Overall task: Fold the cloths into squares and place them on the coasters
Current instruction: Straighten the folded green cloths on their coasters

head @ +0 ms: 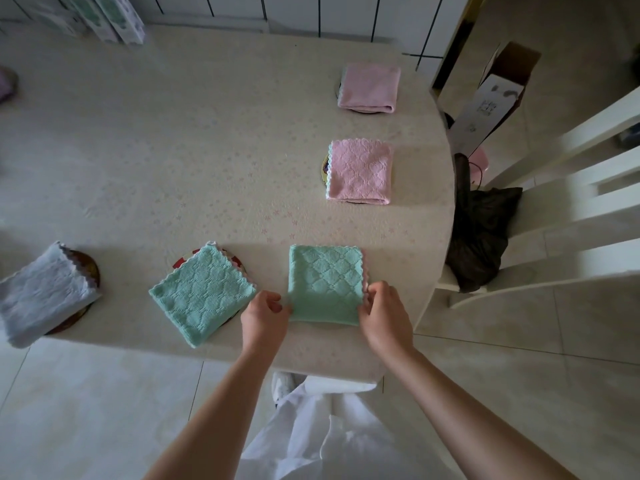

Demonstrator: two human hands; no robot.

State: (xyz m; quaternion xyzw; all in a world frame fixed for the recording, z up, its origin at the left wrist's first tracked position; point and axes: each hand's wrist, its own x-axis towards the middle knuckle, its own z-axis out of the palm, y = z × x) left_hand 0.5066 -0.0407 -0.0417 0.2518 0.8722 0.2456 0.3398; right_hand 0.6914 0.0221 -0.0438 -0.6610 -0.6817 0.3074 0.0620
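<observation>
A folded green cloth (323,282) lies square near the table's front edge. My left hand (265,315) pinches its near left corner and my right hand (382,311) pinches its right edge; whether a coaster lies under it I cannot tell. To its left a second green cloth (202,294) sits turned on a red-rimmed coaster (180,261). Further left a grey-white cloth (43,294) rests on a brown coaster (88,266). Two pink folded cloths (360,171) (369,87) sit on coasters at the right side.
The table (173,150) has a pale flowered cover and a curved right edge. White chairs (554,216) stand to the right, with a dark bag (481,233) and a cardboard box (491,95) on them. Boxes (114,15) stand at the far left back.
</observation>
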